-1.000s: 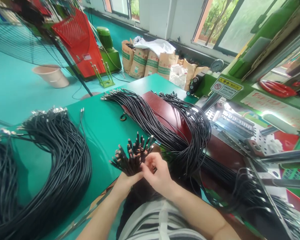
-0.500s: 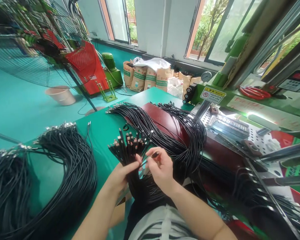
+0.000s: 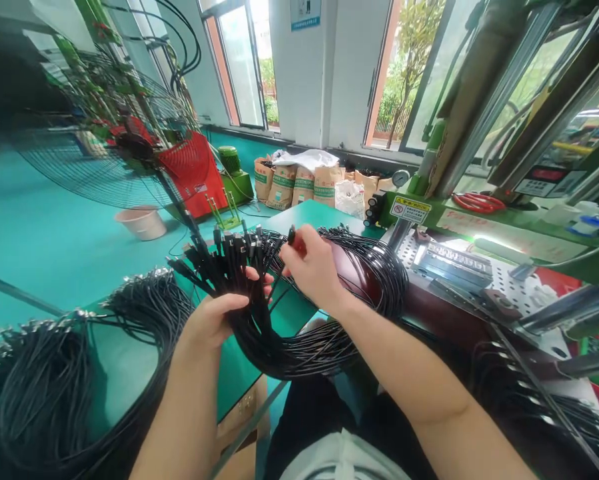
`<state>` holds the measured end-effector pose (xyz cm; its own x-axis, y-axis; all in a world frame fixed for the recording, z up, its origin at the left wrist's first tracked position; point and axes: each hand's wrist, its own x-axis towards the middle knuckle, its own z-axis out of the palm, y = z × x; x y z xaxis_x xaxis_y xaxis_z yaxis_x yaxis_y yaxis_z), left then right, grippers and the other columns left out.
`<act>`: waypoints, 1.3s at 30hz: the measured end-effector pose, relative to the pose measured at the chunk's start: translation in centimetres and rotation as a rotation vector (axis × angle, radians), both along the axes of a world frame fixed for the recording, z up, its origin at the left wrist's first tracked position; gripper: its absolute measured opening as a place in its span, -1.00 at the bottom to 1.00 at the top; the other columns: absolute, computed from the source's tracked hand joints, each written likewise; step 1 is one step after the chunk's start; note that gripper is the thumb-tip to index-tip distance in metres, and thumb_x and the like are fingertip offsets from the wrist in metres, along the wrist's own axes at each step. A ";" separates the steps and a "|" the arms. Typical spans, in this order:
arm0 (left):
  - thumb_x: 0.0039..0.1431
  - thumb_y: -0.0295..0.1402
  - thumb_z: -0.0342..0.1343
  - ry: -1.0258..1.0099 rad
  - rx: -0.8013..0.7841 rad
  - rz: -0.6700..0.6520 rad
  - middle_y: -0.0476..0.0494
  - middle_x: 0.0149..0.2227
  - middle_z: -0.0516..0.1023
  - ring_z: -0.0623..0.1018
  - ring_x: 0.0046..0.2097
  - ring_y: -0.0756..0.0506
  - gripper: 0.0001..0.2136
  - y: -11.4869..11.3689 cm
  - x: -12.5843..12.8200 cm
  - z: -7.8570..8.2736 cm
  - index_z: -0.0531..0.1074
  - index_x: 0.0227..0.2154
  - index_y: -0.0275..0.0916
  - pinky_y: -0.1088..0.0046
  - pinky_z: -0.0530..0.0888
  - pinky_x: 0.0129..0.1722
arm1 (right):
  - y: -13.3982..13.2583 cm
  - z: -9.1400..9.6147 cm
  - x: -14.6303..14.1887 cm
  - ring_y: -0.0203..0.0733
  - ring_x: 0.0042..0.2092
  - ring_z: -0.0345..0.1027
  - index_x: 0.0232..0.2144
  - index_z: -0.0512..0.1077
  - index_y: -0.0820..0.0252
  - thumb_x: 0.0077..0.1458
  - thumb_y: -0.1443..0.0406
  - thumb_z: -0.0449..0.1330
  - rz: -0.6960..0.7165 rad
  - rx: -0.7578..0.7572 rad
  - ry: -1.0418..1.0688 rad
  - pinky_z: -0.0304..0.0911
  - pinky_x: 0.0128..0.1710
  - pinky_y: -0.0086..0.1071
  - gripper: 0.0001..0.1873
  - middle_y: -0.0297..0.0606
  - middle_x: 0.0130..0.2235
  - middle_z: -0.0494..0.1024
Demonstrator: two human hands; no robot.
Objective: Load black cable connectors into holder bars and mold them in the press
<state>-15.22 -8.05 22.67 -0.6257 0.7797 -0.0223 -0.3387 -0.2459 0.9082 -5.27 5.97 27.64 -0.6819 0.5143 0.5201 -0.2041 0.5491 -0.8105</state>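
My left hand is closed round a thick bundle of black cables, whose plug ends fan out up and to the left. The bundle loops down below the hand over the green table. My right hand is raised just right of the bundle and pinches a single black cable end between its fingertips.
More black cable bundles lie on the table at the left and over a dark red pad on the right. A green machine stands on the right. A floor fan, paper sacks and a bucket stand behind.
Both hands have risen with the cable bundle. My right hand has drawn one cable end up and away to the right of the bundle. The camera has tilted upward.
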 end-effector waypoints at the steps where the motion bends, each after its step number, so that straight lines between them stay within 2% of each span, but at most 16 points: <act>1: -0.32 -0.48 0.18 0.010 0.015 -0.004 -0.15 -0.29 0.53 0.53 -0.23 -0.24 -0.66 0.2 -0.5 0.0 0.42 -0.33 -0.25 0.19 0.50 -0.24 | 0.9 0.1 -1.2 -0.41 -0.59 0.27 -0.55 0.05 0.14 0.01 0.34 0.03 -0.003 0.006 -0.030 0.13 -0.58 -0.55 -0.81 -0.53 -0.62 0.19; 3: -0.31 -0.50 0.18 -0.010 0.021 -0.032 -0.11 -0.33 0.52 0.53 -0.26 -0.21 -0.73 1.1 -1.9 -0.4 0.39 -0.41 -0.24 0.23 0.49 -0.25 | 2.5 -0.2 -3.4 -0.40 -0.63 0.27 -0.56 0.04 0.14 -0.04 0.36 0.03 0.025 -0.017 -0.080 0.08 -0.62 -0.56 -0.81 -0.55 -0.65 0.17; 5: -0.33 -0.53 0.17 -0.092 -0.040 -0.018 -0.06 -0.44 0.50 0.52 -0.37 -0.11 -0.78 2.4 -3.8 -1.6 0.36 -0.49 -0.26 0.34 0.49 -0.34 | 3.5 -1.2 -5.5 -0.37 -0.65 0.28 -0.56 0.05 0.14 -0.07 0.38 0.03 0.053 -0.069 -0.124 0.07 -0.65 -0.55 -0.82 -0.56 -0.68 0.17; 8: -0.38 -0.57 0.12 -0.212 -0.175 0.126 0.02 -0.61 0.39 0.41 -0.57 0.02 -0.82 4.6 -6.8 -4.4 0.32 -0.58 -0.29 0.50 0.41 -0.53 | 4.0 -3.6 -8.5 -0.33 -0.64 0.31 -0.56 0.05 0.13 -0.08 0.39 0.03 0.039 -0.135 -0.193 0.11 -0.63 -0.53 -0.82 -0.55 -0.70 0.19; 12: -0.40 -0.59 0.09 -0.225 -0.244 0.331 0.06 -0.68 0.32 0.33 -0.64 0.07 -0.86 5.8 -8.5 -7.9 0.32 -0.63 -0.33 0.57 0.30 -0.63 | 4.6 -6.8 -11.4 -0.32 -0.62 0.32 -0.57 0.05 0.13 -0.10 0.40 0.04 0.030 -0.183 -0.271 0.16 -0.60 -0.51 -0.81 -0.54 -0.70 0.21; 14: -0.40 -0.57 0.12 -0.222 -0.237 0.430 0.05 -0.64 0.36 0.36 -0.61 0.05 -0.84 5.2 -8.3 -8.8 0.34 -0.60 -0.33 0.54 0.32 -0.60 | 5.3 -7.8 -12.4 -0.30 -0.63 0.33 -0.57 0.05 0.13 -0.11 0.41 0.04 0.053 -0.216 -0.297 0.18 -0.62 -0.51 -0.81 -0.54 -0.71 0.23; 18: -0.39 -0.48 0.22 -0.208 -0.203 0.595 0.00 -0.42 0.48 0.44 -0.48 0.02 -0.74 2.9 -7.0 -9.5 0.39 -0.48 -0.29 0.52 0.35 -0.53 | 6.8 -8.8 -13.5 -0.29 -0.66 0.33 -0.56 0.05 0.13 -0.17 0.45 0.03 0.116 -0.282 -0.352 0.20 -0.66 -0.50 -0.80 -0.52 -0.70 0.31; 21: -0.38 -0.44 0.29 -0.143 -0.220 0.739 0.00 -0.38 0.48 0.45 -0.41 0.03 -0.70 1.6 -6.3 -10.3 0.42 -0.45 -0.28 0.54 0.38 -0.43 | 7.4 -9.1 -13.6 -0.28 -0.65 0.35 -0.56 0.08 0.14 -0.19 0.44 0.04 0.170 -0.302 -0.358 0.23 -0.65 -0.49 -0.82 -0.51 -0.70 0.34; 24: -0.30 -0.38 0.30 -0.150 -0.281 0.728 -0.07 -0.33 0.48 0.48 -0.27 -0.05 -0.69 1.0 -5.1 -12.0 0.38 -0.41 -0.28 0.46 0.42 -0.26 | 7.3 -9.3 -13.4 -0.27 -0.64 0.36 -0.56 0.09 0.14 -0.17 0.42 0.06 0.207 -0.317 -0.355 0.26 -0.64 -0.49 -0.83 -0.51 -0.71 0.33; 26: -0.22 -0.32 0.27 -0.170 -0.380 0.751 -0.16 -0.18 0.44 0.47 -0.16 -0.12 -0.62 0.8 -3.6 -13.3 0.33 -0.28 -0.26 0.37 0.41 -0.18 | 7.1 -9.4 -13.1 -0.28 -0.64 0.36 -0.56 0.10 0.14 -0.15 0.40 0.08 0.231 -0.327 -0.352 0.26 -0.64 -0.49 -0.83 -0.50 -0.71 0.34; 28: -0.16 -0.25 0.24 -0.007 -0.522 0.887 -0.26 0.00 0.31 0.39 0.00 -0.19 -0.47 0.6 -1.8 -14.2 0.22 -0.09 -0.21 0.27 0.37 -0.09 | 7.0 -9.4 -12.8 -0.28 -0.64 0.36 -0.55 0.11 0.15 -0.14 0.39 0.09 0.263 -0.333 -0.343 0.27 -0.64 -0.49 -0.83 -0.50 -0.71 0.35; 30: -0.09 -0.19 0.20 0.381 -0.651 0.988 -0.31 0.08 0.21 0.27 0.10 -0.25 -0.42 0.6 -0.2 -14.2 0.15 0.01 -0.19 0.17 0.28 0.01 | 6.9 -9.4 -12.6 -0.28 -0.64 0.36 -0.54 0.12 0.15 -0.13 0.38 0.11 0.303 -0.337 -0.329 0.27 -0.63 -0.49 -0.82 -0.50 -0.71 0.34; 31: -0.05 -0.18 0.17 0.605 -0.702 0.970 -0.32 0.07 0.22 0.24 0.11 -0.27 -0.46 0.8 0.5 -13.9 0.17 0.00 -0.21 0.14 0.24 0.04 | 6.8 -9.4 -12.5 -0.29 -0.64 0.36 -0.53 0.12 0.15 -0.13 0.37 0.12 0.321 -0.338 -0.323 0.27 -0.63 -0.49 -0.82 -0.51 -0.71 0.34; 34: 0.00 -0.12 0.11 1.102 -0.901 0.717 -0.31 -0.13 0.40 0.32 -0.02 -0.32 -0.63 1.9 1.2 -12.3 0.33 -0.18 -0.24 0.14 0.24 -0.06 | 6.6 -9.3 -12.2 -0.31 -0.64 0.36 -0.50 0.12 0.15 -0.11 0.36 0.13 0.352 -0.323 -0.288 0.26 -0.62 -0.51 -0.81 -0.54 -0.69 0.33; 37: 0.00 -0.11 0.10 1.298 -1.181 0.463 -0.24 -0.37 0.44 0.38 -0.21 -0.29 -0.71 3.5 0.8 -10.7 0.37 -0.36 -0.25 0.23 0.27 -0.27 | 5.9 -9.1 -12.0 -0.33 -0.64 0.35 -0.42 0.11 0.13 -0.13 0.35 0.15 0.334 -0.315 -0.229 0.24 -0.62 -0.52 -0.75 -0.58 -0.62 0.30; 39: 0.03 -0.21 0.08 1.355 -1.294 0.393 -0.18 -0.43 0.42 0.39 -0.25 -0.26 -0.81 4.4 0.7 -10.1 0.35 -0.42 -0.24 0.28 0.25 -0.32 | 5.1 -8.9 -12.2 -0.33 -0.63 0.35 -0.34 0.10 0.11 -0.13 0.35 0.15 0.320 -0.324 -0.235 0.25 -0.62 -0.51 -0.70 -0.58 -0.57 0.31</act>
